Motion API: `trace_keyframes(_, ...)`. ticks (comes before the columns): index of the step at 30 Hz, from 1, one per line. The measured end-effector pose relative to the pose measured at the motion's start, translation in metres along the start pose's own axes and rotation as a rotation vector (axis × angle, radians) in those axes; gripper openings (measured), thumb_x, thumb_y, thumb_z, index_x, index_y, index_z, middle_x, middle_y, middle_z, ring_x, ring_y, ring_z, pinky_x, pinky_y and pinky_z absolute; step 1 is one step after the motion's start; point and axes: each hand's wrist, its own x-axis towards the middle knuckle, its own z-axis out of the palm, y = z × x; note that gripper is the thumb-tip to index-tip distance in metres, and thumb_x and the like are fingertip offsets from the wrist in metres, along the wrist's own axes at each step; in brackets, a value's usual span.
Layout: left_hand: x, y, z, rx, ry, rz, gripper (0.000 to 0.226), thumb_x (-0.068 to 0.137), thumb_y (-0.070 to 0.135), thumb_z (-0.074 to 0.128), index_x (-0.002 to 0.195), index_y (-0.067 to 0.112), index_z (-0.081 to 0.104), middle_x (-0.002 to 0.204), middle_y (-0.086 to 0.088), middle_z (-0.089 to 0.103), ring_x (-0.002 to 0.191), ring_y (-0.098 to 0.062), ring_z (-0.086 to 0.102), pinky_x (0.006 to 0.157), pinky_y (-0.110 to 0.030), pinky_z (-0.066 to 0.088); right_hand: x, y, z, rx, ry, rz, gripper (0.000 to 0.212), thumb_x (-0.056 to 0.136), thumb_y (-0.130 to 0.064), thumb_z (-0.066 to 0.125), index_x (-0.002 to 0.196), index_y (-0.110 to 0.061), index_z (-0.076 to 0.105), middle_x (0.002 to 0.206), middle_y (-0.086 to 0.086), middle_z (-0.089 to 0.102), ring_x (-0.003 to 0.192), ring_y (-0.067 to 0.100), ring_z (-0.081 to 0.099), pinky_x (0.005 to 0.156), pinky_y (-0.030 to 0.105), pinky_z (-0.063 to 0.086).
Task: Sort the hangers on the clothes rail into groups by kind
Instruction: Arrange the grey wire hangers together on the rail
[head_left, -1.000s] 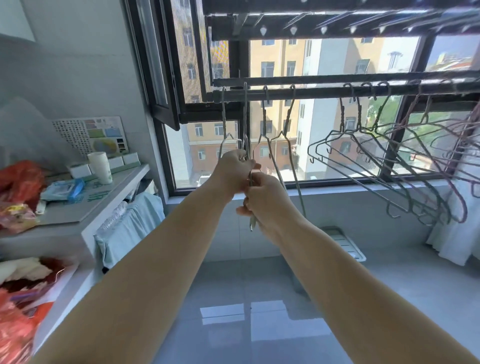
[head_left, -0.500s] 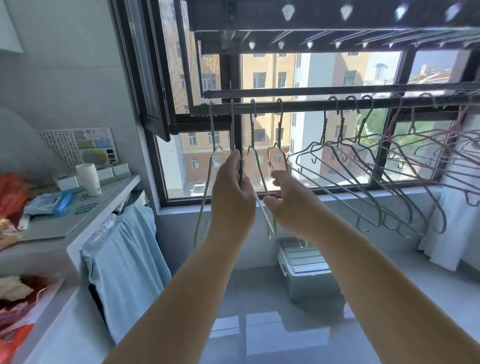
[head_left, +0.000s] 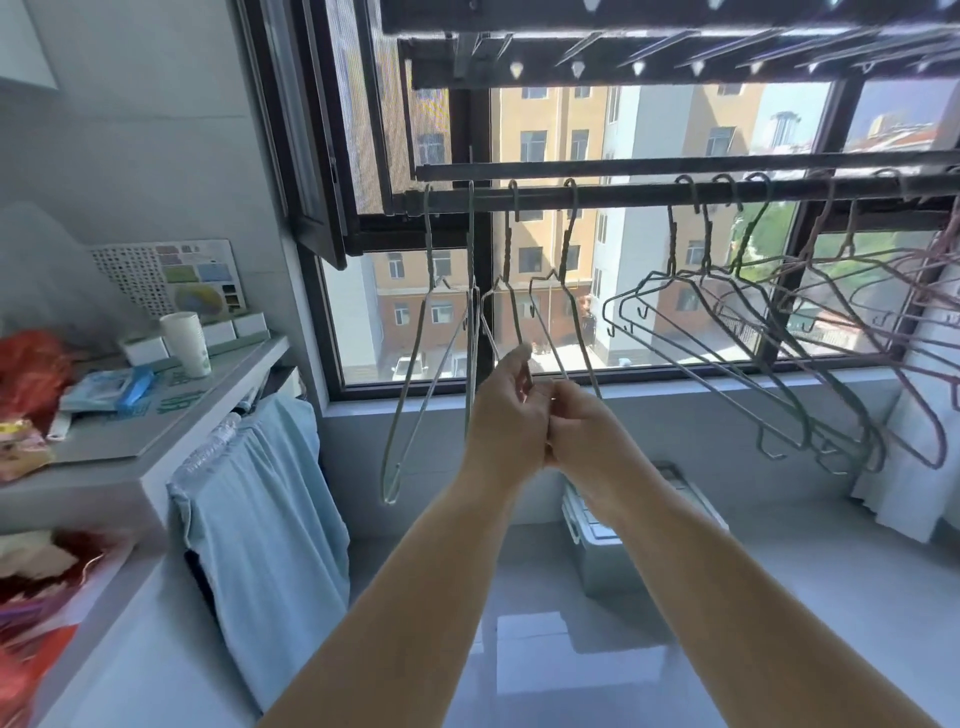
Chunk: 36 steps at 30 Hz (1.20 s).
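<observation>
A dark clothes rail (head_left: 623, 196) runs across the window. At its left end hang several thin silver wire hangers (head_left: 410, 374). Grey hangers with small hooks on their arms (head_left: 727, 343) hang further right, bunched and slanted. Pink hangers (head_left: 914, 364) are at the far right. My left hand (head_left: 506, 421) pinches the lower wire of one silver hanger. My right hand (head_left: 584, 434) presses against it with fingers curled around the wire of the neighbouring silver hanger. Both hands sit below the rail, to the left of the grey group.
A white shelf (head_left: 171, 431) on the left carries a paper cup (head_left: 186, 343) and packets, with a light blue cloth (head_left: 260, 499) hanging beside it. A grey plastic box (head_left: 608, 551) stands on the floor under my hands. A white curtain (head_left: 909, 467) hangs at the right.
My hands were apart with loose fingers on the silver hangers; now they have come together and closed on the lower wires. The silver hangers have swung slightly.
</observation>
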Motion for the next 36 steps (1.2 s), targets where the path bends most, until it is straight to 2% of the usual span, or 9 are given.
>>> trace_keyframes(3,0.011,0.002,0.001,0.000,0.006,0.010,0.043,0.093,0.011,0.047,0.135,0.014,0.039,0.122,0.003,0.051,0.091,-0.001,0.055,0.066,-0.002,0.045,0.002,0.002,0.005,0.060,0.091,-0.008,0.023,0.090,0.002,0.035,0.107,0.003,0.051,0.051,0.002,0.055,0.037,0.005,0.047,0.038,0.018,0.037)
trace_keyframes(6,0.020,0.008,-0.003,-0.060,-0.031,-0.017,0.037,0.093,0.009,0.046,0.130,0.011,0.045,0.110,0.001,0.057,0.047,0.006,0.056,0.042,-0.010,0.043,0.004,-0.003,0.006,0.073,0.114,-0.058,0.023,0.090,0.001,0.034,0.106,0.002,0.051,0.040,-0.003,0.049,0.030,0.003,0.042,0.034,0.015,0.033)
trace_keyframes(13,0.040,0.033,-0.004,-0.078,-0.094,-0.081,0.034,0.096,0.010,0.038,0.129,0.013,0.044,0.072,-0.010,0.057,0.032,-0.013,0.038,0.027,-0.016,0.029,0.024,-0.027,0.004,-0.021,0.136,-0.195,0.020,0.091,-0.001,0.038,0.093,-0.004,0.059,0.041,0.000,0.052,0.032,0.005,0.047,0.035,0.017,0.037)
trace_keyframes(20,0.057,0.035,-0.001,-0.139,-0.119,-0.140,0.030,0.093,0.013,0.038,0.066,0.011,0.049,0.053,-0.004,0.038,0.041,-0.013,0.036,0.036,-0.018,0.030,0.047,-0.041,-0.002,-0.121,0.162,-0.158,0.032,0.086,0.001,0.040,0.059,-0.003,0.055,0.049,0.009,0.054,0.038,0.010,0.052,0.040,0.019,0.043)
trace_keyframes(25,0.034,0.001,-0.007,-0.077,-0.174,-0.222,0.037,0.091,0.014,0.041,0.054,0.013,0.044,0.050,-0.003,0.037,0.040,-0.013,0.035,0.034,-0.018,0.027,0.028,0.000,0.007,-0.291,0.180,-0.046,0.036,0.088,-0.009,0.039,0.054,-0.010,0.052,0.050,0.005,0.051,0.042,0.014,0.043,0.041,0.020,0.032)
trace_keyframes(28,0.022,-0.014,-0.012,-0.036,-0.198,-0.272,0.033,0.090,0.019,0.044,0.058,0.011,0.047,0.053,-0.008,0.038,0.040,-0.015,0.039,0.039,-0.020,0.030,0.008,0.019,0.014,-0.283,0.173,-0.028,0.038,0.089,-0.008,0.039,0.053,-0.012,0.049,0.050,0.004,0.050,0.044,0.014,0.042,0.046,0.025,0.032)
trace_keyframes(31,0.014,-0.026,-0.017,-0.059,-0.236,-0.307,0.020,0.089,0.024,0.048,0.093,0.009,0.061,0.092,-0.011,0.058,0.084,-0.021,0.058,0.074,-0.033,0.046,-0.014,0.032,0.015,-0.244,0.163,-0.006,0.034,0.092,-0.007,0.038,0.064,-0.013,0.055,0.059,0.008,0.060,0.048,0.013,0.045,0.052,0.028,0.036)
trace_keyframes(33,0.007,-0.038,-0.019,-0.025,-0.274,-0.338,0.034,0.091,0.027,0.047,0.120,0.009,0.052,0.119,-0.006,0.051,0.117,-0.022,0.046,0.104,-0.041,0.033,-0.028,0.045,0.011,-0.227,0.186,0.029,0.027,0.093,-0.007,0.037,0.077,-0.014,0.057,0.061,0.004,0.062,0.045,0.009,0.045,0.051,0.027,0.036)
trace_keyframes(36,-0.003,-0.060,-0.020,0.028,-0.288,-0.331,0.049,0.093,0.025,0.045,0.138,0.010,0.032,0.142,-0.011,0.036,0.132,-0.024,0.032,0.112,-0.039,0.020,-0.051,0.070,-0.007,-0.241,0.244,0.091,0.026,0.092,-0.005,0.038,0.085,-0.018,0.059,0.052,-0.006,0.058,0.033,0.002,0.037,0.039,0.020,0.031)
